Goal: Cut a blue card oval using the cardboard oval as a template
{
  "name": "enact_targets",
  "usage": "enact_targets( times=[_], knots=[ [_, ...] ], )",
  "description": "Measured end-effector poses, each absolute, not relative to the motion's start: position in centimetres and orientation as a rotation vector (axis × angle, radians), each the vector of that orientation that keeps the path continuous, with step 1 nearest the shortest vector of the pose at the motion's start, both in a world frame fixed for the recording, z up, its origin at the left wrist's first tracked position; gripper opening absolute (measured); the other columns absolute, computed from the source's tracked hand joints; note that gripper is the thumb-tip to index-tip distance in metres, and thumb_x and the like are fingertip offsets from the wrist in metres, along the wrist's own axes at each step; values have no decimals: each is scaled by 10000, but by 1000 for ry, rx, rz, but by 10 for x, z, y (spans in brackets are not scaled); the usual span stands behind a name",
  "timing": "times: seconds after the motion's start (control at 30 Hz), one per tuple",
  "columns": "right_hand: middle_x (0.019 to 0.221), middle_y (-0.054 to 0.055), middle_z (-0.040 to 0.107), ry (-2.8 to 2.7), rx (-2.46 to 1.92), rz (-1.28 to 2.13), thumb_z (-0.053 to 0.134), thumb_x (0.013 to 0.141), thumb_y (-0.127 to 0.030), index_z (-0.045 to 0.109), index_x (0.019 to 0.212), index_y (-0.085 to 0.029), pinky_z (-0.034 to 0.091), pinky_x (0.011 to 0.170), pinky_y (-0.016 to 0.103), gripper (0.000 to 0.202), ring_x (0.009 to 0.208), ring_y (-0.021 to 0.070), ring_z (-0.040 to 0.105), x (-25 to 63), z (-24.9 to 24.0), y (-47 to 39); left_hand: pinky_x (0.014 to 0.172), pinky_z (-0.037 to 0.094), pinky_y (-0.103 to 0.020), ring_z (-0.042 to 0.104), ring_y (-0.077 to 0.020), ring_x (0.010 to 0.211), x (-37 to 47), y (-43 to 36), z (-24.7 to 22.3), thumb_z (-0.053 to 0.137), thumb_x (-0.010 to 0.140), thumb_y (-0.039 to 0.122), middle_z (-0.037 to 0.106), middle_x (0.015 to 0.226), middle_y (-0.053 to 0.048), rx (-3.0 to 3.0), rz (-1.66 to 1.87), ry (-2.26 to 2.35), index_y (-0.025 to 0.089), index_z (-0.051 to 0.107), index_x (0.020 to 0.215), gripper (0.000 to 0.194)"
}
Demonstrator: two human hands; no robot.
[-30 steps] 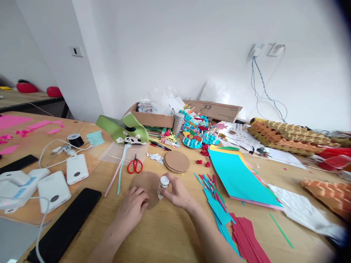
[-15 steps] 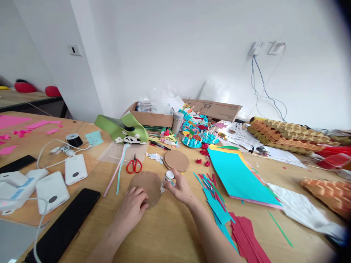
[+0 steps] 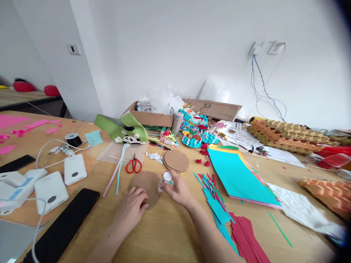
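A brown cardboard disc [image 3: 151,184] lies flat on the wooden table [image 3: 164,233]. My left hand [image 3: 134,204] rests on the disc's left and lower part, its fingers curled a little and pressing on the cardboard. My right hand [image 3: 177,188] grips a small white-capped bottle [image 3: 166,178] between thumb and fingers at the disc's right edge; the bottle's lower end is partly hidden. Just behind them lie more round cardboard discs [image 3: 176,160], stacked. Red-handled scissors [image 3: 134,165] sit behind and left of the disc.
Blue paper sheets [image 3: 241,175], paper strips [image 3: 216,204] and red paper [image 3: 248,239] lie to the right. A black phone [image 3: 65,223] and white power banks [image 3: 52,191] are at left. Behind stand a green felt bag [image 3: 123,129], metal flask [image 3: 177,123] and paper crafts [image 3: 197,131].
My right hand has moved the bottle slightly left along the disc's right edge. The left hand has stayed nearly still on the disc.
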State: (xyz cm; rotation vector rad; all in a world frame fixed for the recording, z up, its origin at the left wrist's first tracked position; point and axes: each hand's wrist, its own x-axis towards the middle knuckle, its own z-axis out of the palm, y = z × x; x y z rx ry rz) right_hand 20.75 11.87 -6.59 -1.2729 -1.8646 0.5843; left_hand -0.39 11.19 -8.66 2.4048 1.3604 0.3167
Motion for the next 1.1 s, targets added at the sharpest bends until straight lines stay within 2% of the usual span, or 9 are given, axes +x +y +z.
enact_targets(
  times=[0.13, 0.3, 0.47, 0.7, 0.9, 1.1],
  knots=[
    [733, -5, 544, -1932, -1241, 640, 565, 799, -235, 476, 842, -189, 342, 603, 238, 109, 651, 134, 488, 205, -66, 118, 890, 398, -359, 525, -236, 1018, -3, 112, -86, 530, 821, 138, 645, 1079, -62, 2405, 310, 1367, 191, 659, 923, 173],
    [748, 11, 532, -1842, -1329, 438, 531, 815, -241, 442, 814, -195, 331, 604, 248, 100, 664, 144, 472, 213, -69, 121, 890, 399, -348, 524, -228, 1027, -4, 111, -86, 530, 818, 124, 647, 1078, -62, 2388, 335, 1350, 191, 658, 910, 171],
    [708, -12, 512, -1885, -1300, 496, 536, 792, -213, 422, 789, -203, 329, 588, 233, 114, 626, 129, 465, 214, -70, 122, 890, 400, -351, 526, -228, 1026, -5, 112, -88, 532, 812, 116, 648, 1081, -64, 2382, 341, 1350, 186, 655, 911, 173],
    [753, 15, 538, -1803, -1343, 407, 523, 822, -255, 426, 817, -205, 366, 633, 251, 109, 695, 158, 497, 213, -76, 125, 892, 399, -353, 525, -226, 1030, -3, 113, -86, 519, 817, 127, 646, 1084, -62, 2381, 321, 1355, 202, 654, 914, 181],
    [817, 49, 578, -1744, -1380, 385, 523, 836, -268, 478, 916, -188, 397, 676, 280, 122, 748, 182, 523, 212, -81, 126, 894, 395, -354, 522, -226, 1039, -4, 112, -86, 521, 813, 123, 643, 1099, -55, 2378, 317, 1357, 210, 652, 913, 187],
    [817, 52, 584, -1741, -1367, 389, 518, 845, -269, 484, 904, -188, 400, 671, 276, 106, 748, 182, 530, 210, -79, 125, 893, 397, -347, 529, -224, 1036, -4, 112, -85, 522, 813, 118, 644, 1096, -53, 2382, 315, 1362, 210, 654, 910, 187]
  ],
)
